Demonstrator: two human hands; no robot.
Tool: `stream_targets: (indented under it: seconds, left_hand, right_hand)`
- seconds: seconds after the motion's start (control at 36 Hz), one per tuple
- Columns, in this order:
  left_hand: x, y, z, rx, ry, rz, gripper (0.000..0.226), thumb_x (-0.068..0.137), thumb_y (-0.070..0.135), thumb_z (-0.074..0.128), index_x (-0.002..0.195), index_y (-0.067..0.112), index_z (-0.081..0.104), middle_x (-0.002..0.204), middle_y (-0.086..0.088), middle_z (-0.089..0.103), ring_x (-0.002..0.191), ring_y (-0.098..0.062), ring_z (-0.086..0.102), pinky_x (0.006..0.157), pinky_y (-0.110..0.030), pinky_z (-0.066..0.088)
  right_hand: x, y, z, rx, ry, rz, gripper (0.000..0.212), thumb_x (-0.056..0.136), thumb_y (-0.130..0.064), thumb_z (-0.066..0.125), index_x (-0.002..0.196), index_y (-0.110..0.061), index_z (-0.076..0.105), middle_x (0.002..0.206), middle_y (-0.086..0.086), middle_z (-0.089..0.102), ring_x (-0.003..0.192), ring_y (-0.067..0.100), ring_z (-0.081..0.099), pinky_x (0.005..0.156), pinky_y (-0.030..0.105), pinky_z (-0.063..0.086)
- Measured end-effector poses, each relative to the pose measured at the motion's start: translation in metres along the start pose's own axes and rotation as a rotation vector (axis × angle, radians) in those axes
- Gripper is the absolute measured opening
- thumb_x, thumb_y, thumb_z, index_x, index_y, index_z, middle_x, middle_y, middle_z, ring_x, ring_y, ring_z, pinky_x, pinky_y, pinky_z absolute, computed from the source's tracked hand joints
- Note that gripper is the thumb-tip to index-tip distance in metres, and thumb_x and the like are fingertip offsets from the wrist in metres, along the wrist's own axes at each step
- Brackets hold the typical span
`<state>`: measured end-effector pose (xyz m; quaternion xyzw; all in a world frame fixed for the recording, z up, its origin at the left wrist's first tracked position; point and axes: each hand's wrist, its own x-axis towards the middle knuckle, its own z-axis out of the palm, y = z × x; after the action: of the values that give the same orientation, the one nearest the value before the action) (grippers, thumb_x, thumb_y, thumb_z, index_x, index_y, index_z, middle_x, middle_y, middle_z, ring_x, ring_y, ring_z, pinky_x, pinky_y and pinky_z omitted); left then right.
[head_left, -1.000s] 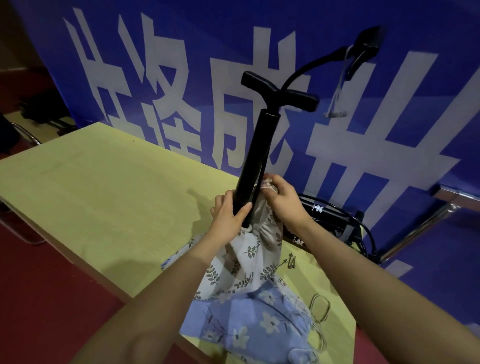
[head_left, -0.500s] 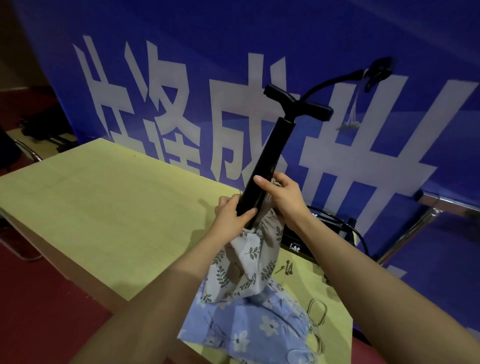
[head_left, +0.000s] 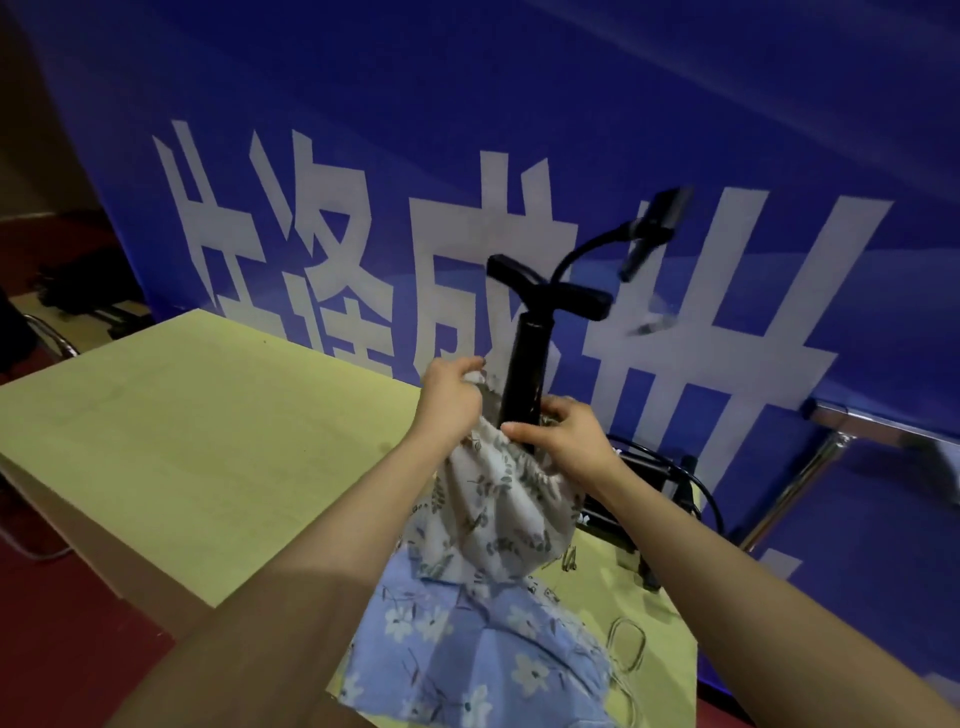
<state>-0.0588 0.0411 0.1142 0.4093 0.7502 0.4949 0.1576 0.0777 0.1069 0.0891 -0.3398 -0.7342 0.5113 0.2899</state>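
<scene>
Blue banner (head_left: 571, 130) w/ big white characters hangs behind a flat pale-green table (head_left: 182, 441). Standing on the table is a soft white leaf-print drawstring bag (head_left: 498, 519), mouth gathered. A rigid black pump (head_left: 527, 374) stands upright inside, lower barrel in, T-handle & bent hose sticking out the top. Blue floral cloth bag (head_left: 467, 649) lies crumpled at the near edge, touching it. L hand (head_left: 447, 395) pinches the bag rim. R hand (head_left: 566, 436) grips the rim by the barrel.

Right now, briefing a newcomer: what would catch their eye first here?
The black pump rises at centre, its lower end inside a leaf-print bag whose mouth the left hand and right hand grip. Behind hangs a blue banner with huge white characters; a blue floral cloth lies on the yellow table.
</scene>
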Motion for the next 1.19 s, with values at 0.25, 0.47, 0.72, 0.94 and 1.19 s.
stream_targets:
  seconds: [0.25,0.47,0.72,0.94,1.19]
  left_hand:
    - [-0.021,0.003,0.01,0.003,-0.04,0.139,0.079,0.076,0.021,0.063,0.143,0.031,0.023,0.127,-0.001,0.025,0.123,-0.024,0.022,0.102,-0.033,0.031]
    - [-0.02,-0.007,0.015,0.082,0.036,0.061,0.015,0.085,0.019,0.06,0.1,0.019,0.064,0.107,0.0,0.04,0.11,-0.027,0.032,0.098,-0.036,0.036]
    - [-0.02,-0.025,0.011,-0.243,0.164,-0.123,0.103,0.079,0.008,0.074,0.149,0.016,-0.002,0.143,-0.014,0.019,0.124,-0.031,0.043,0.101,-0.033,0.039]
    - [-0.027,-0.019,0.001,0.539,0.174,0.329,0.057,0.083,0.009,0.06,0.134,0.027,0.042,0.158,-0.004,0.006,0.143,-0.033,0.006,0.114,-0.049,0.017]
    - [-0.021,-0.001,-0.022,0.425,-0.313,0.39,0.077,0.082,-0.006,0.056,0.146,0.027,0.028,0.157,0.001,0.019,0.146,-0.014,0.004,0.12,-0.044,0.006]
  right_hand:
    - [-0.003,0.005,0.008,-0.2,-0.102,0.004,0.039,0.076,-0.023,0.078,0.111,-0.011,0.065,0.106,0.008,0.059,0.088,0.019,0.063,0.071,0.022,0.051]
    - [-0.012,0.009,-0.004,-0.16,-0.214,-0.014,0.023,0.094,-0.006,0.053,0.117,-0.001,0.055,0.114,0.021,0.061,0.103,0.028,0.061,0.091,0.033,0.052]
    - [-0.011,0.02,-0.016,-0.033,0.087,-0.019,0.009,0.09,-0.01,0.06,0.093,-0.006,0.068,0.078,0.0,0.068,0.067,0.006,0.063,0.064,0.02,0.048]
    - [-0.002,-0.004,-0.026,-0.361,0.147,-0.175,0.022,0.097,-0.013,0.049,0.106,-0.012,0.069,0.094,0.005,0.061,0.086,0.017,0.056,0.076,0.028,0.045]
    - [0.013,-0.038,-0.045,0.009,0.269,-0.095,0.029,0.1,-0.019,0.044,0.076,-0.011,0.057,0.063,0.002,0.053,0.057,0.013,0.05,0.059,0.024,0.045]
